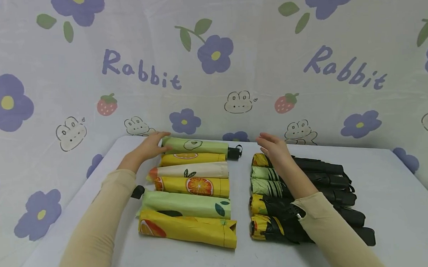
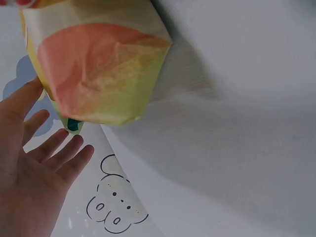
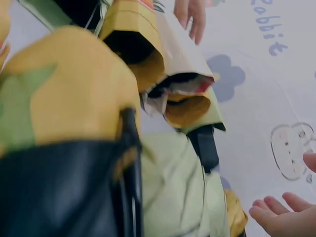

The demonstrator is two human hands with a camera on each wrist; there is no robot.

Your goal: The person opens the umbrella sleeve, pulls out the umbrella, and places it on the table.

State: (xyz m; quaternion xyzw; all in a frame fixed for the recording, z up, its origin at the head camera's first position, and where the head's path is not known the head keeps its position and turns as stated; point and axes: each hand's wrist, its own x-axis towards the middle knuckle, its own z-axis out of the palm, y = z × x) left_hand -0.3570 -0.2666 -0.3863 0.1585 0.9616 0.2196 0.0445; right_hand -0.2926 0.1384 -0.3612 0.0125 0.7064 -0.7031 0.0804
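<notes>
My left hand, fingers spread and loose, is at the left end of a pale green umbrella cover with an avocado print. A black umbrella handle with a wrist loop sticks out of that cover's right end. In the left wrist view the peach-printed end of a cream cover hangs close above the fingers. My right hand is held with fingers extended over the far end of a row of folded umbrellas. Nearest it are a black-and-yellow umbrella and a green-striped umbrella; my forearm hides parts of the row.
Below the avocado cover lie several more covers, among them a yellow orange-print cover, a green leaf-print cover and a yellow cover nearest me. Black-and-yellow umbrellas end the right row. A patterned cloth hangs behind the white table.
</notes>
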